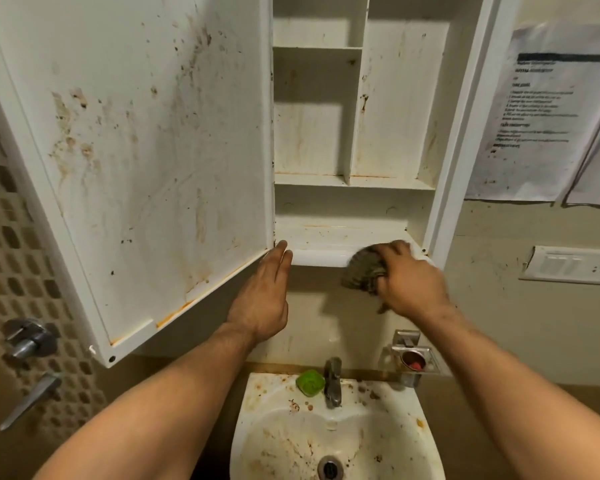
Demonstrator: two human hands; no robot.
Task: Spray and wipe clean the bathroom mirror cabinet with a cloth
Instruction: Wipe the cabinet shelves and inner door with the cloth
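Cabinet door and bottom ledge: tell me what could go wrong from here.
1. The left hand only touches the lower corner of the open cabinet door with straight fingers; the door could swing back toward the right hand.
2. The cloth it grips looks dark and soiled, so it may smear the stains on the bottom ledge rather than lift them.
3. Dirt pushed off that ledge would likely drop onto the green soap and sink below.

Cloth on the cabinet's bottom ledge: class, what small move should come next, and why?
Probably slide the cloth leftward along the ledge: the right hand grips it at the right end, brown specks show further left, and the left hand is at the open door's corner.
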